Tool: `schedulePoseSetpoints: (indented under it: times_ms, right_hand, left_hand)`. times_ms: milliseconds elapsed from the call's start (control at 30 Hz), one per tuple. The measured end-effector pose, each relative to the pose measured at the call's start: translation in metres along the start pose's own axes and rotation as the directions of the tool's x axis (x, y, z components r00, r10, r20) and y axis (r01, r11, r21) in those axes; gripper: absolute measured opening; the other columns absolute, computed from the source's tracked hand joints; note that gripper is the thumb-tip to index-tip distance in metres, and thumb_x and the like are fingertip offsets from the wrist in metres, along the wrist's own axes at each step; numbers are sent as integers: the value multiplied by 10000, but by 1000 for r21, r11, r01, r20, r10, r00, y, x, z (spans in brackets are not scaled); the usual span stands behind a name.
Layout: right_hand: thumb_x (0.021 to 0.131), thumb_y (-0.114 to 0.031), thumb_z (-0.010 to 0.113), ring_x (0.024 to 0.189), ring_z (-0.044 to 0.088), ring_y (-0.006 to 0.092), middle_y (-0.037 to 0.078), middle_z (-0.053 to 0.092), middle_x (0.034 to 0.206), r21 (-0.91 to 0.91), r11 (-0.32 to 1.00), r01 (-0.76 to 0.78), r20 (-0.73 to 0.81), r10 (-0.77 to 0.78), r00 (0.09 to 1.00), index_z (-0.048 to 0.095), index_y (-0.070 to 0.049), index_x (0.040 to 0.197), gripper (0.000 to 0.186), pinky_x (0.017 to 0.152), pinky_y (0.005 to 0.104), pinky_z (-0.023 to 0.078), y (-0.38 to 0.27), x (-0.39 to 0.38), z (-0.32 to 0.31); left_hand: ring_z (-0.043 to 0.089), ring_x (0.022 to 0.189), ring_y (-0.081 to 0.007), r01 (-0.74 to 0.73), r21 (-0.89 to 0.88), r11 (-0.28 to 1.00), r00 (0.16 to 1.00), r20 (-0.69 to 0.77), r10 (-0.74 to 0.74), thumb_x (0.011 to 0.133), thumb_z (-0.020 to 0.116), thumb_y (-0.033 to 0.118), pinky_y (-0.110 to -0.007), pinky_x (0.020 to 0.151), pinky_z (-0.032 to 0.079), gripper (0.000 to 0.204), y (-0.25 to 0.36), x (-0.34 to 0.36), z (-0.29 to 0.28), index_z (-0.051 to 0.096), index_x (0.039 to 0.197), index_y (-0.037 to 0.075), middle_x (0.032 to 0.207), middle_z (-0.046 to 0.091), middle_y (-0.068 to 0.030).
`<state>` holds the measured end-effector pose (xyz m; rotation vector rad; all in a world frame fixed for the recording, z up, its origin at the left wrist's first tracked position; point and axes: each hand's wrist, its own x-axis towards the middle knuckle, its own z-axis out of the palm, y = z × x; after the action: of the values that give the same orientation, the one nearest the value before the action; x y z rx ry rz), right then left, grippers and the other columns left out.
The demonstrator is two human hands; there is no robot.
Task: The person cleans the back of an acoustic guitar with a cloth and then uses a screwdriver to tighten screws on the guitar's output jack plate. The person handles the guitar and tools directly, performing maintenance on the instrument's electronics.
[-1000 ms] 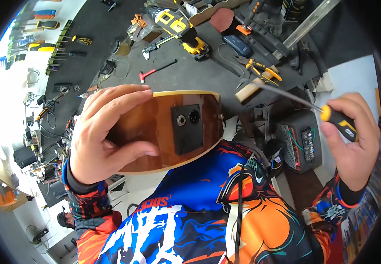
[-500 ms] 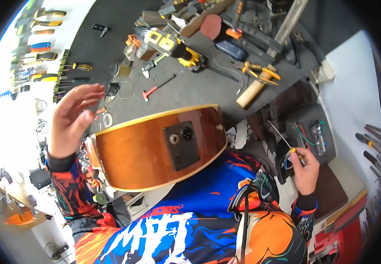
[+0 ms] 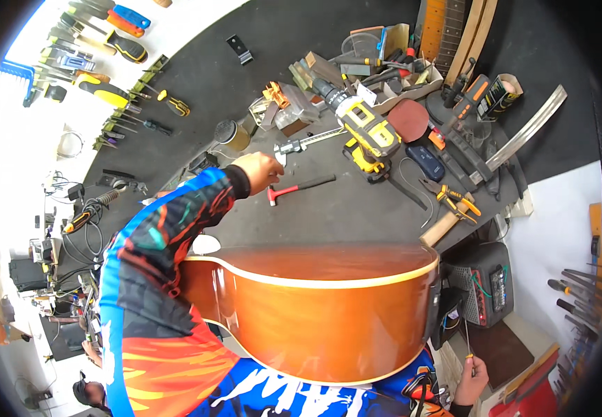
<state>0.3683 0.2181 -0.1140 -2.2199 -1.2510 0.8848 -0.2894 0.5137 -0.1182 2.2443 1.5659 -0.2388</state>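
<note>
Head view, only one here. Change: guitar point(image 3: 328, 326) now shows its long brown side and a strip of its broad face; half a second ago its end faced the camera with the dark socket plate point(image 3: 434, 306) in full sight. Plate is now only a dark sliver at the right end. Guitar is on its side across the person's front, near edge against the printed shirt point(image 3: 283, 389), far edge by the tabletop point(image 3: 356, 219); contact with the tabletop can't be told.

Left hand point(image 3: 260, 172): was raised empty beside the guitar, now stretched out past it over the tabletop. Fingers curled, just beside the red-headed hammer point(image 3: 308, 185) and the end of the caliper point(image 3: 315, 140). Can't tell whether its grip is apart, together or on something; fingertips too small. Left sleeve point(image 3: 165, 278) covers part of the guitar's left end.

Right hand point(image 3: 474, 381): lower than before, right of the guitar. Grip clamped on the screwdriver point(image 3: 468, 340), shaft pointing up and away from the person, tip clear of the plate.

Meaning, my judgement: screwdriver is not working on the plate at this instant; attention seems to be on the tabletop around the left hand, guitar steadied mostly by the body.
</note>
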Motion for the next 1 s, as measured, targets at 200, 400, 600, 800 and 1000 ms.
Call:
schedulePoseSetpoints:
  times_ms: [200,400,600,800,1000]
  right_hand:
    - [928,-173,632,755,527,102,25,612,799,7,996,-94,-72,95,993,642,40,901,215,704,271,439,-4,-56,16]
    - [926,-173,635,753,536,109,28,614,801,-28,997,-68,-123,65,990,656,47,928,221,700,272,445,-7,-88,25]
    - [920,-185,648,771,574,138,71,642,805,-33,988,-154,-191,145,971,661,43,935,229,728,293,466,-40,-114,39]
    - [900,-184,682,791,626,156,98,692,837,-49,980,-192,-150,183,972,665,48,939,236,762,301,495,-58,-118,36]
    - [877,-134,705,774,612,123,51,686,841,304,926,-223,-224,297,928,663,26,980,195,745,268,489,-63,-125,45]
  left_hand:
    - [663,894,-300,-95,163,982,995,-6,98,864,630,179,-421,751,547,153,-40,34,50,716,983,135,945,661,-67]
    - [664,878,-279,-264,198,944,950,-117,290,839,615,144,-389,735,555,229,-54,39,59,708,1049,138,974,650,-56]
    - [642,961,-296,-357,279,891,928,-2,372,796,604,111,-406,794,546,261,-48,52,59,690,1041,127,1052,635,-76]
    - [627,921,-310,-463,290,837,865,-59,499,771,587,70,-423,746,539,214,-56,46,64,654,972,105,1033,601,-81]
    - [632,905,-307,-508,181,842,769,-344,538,744,681,-12,-391,790,525,154,-14,42,10,601,865,39,965,648,-103]
